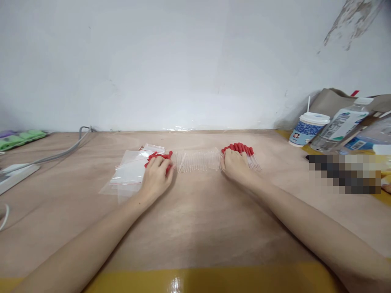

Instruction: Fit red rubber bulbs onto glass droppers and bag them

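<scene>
Bare left forearm (104,236) and right forearm (305,219) closest in, entering from eight and four o'clock. Beneath both, pale brown tabletop (195,228), edged in yellow at six. Out near three, a labelled bottle (345,126). Between eight and nine, flat clear plastic bags (128,171), overlapping.

Left hand (156,173) at eight, just off centre: palm down, fingers curled. Right hand (236,165) nearer four: palm down, fingers curled, tips mostly hidden. Cannot tell, for either, whether gripping or merely touching.

Just below centre, at six, between both hands: a row of clear tubes (200,160), thin, side by side, ends toward twelve and six. Around three, beyond and beside the right hand: a fan of red-capped tubes (241,149), caps toward twelve (packed close, hard to count). Smallest: loose red caps (165,156), heaped by the bags' edge under the left fingers, one showing beside the thumb.

Handling, by judgement: tubes very light, stiff, likely slick and prone to roll, possibly brittle (glass or plastic, cannot tell). Best held lightly at mid-length, never bent. Caps probably soft and grippy; pinch by the sides.
</scene>
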Demonstrator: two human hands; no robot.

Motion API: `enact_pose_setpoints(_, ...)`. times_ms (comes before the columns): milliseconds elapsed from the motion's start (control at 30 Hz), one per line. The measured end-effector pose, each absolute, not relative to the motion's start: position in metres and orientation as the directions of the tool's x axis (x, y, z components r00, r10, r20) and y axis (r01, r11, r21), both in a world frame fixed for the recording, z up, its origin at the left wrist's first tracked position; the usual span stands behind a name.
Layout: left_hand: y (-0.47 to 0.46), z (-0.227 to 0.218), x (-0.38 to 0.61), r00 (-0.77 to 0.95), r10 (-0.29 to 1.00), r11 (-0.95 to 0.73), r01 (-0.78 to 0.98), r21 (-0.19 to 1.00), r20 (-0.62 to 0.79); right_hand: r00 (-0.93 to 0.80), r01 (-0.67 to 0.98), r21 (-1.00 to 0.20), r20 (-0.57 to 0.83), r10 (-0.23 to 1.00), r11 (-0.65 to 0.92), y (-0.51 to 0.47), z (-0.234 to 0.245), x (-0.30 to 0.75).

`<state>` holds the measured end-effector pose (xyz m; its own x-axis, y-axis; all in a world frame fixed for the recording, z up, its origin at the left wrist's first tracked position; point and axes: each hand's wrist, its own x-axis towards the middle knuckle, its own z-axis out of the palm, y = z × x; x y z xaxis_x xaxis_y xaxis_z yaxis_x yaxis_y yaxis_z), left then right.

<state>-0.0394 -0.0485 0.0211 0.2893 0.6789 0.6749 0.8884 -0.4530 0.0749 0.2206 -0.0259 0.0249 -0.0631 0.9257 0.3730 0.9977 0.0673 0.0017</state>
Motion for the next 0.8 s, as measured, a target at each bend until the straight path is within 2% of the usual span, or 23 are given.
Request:
enact_pose_setpoints(133,-0.035,0.031,-0.060,0.146,0.766,-0.266,0.959,0.102,0.626,-0.326,0.918,-0.036,0.498,0.804,0.395,-0.055,0.010,0.232)
enact_pose_setpoints(267,-0.029,0.029,-0.069,0.133,0.787,-0.265,0.955,0.136,0.603,-0.399,0.821,-0.091,0.614,0.681,0.563,-0.067,-0.005,0.239)
enact_pose_setpoints(367,-0.029,0.026,-0.070,0.143,0.790,-0.272,0.953,0.131,0.596,-0.379,0.788,-0.134,0.663,0.645,0.601,-0.067,-0.010,0.240)
enact_pose_setpoints(533,-0.028,0.023,-0.069,0.135,0.813,-0.265,0.952,0.154,0.566,-0.392,0.782,-0.131,0.657,0.644,0.610,-0.065,-0.011,0.240)
enact_pose_setpoints(633,-0.031,0.027,-0.066,0.121,0.772,-0.275,0.949,0.157,0.624,-0.396,0.776,-0.134,0.657,0.641,0.617,-0.065,-0.010,0.240)
enact_pose_setpoints(700,-0.037,0.030,-0.060,0.135,0.714,-0.328,0.932,0.157,0.687,-0.393,0.770,-0.153,0.652,0.649,0.620,-0.066,-0.009,0.239)
enact_pose_setpoints(800,-0.051,0.032,-0.043,0.247,0.641,-0.507,0.847,0.159,0.727,-0.382,0.756,-0.196,0.642,0.664,0.624,-0.066,-0.008,0.239)
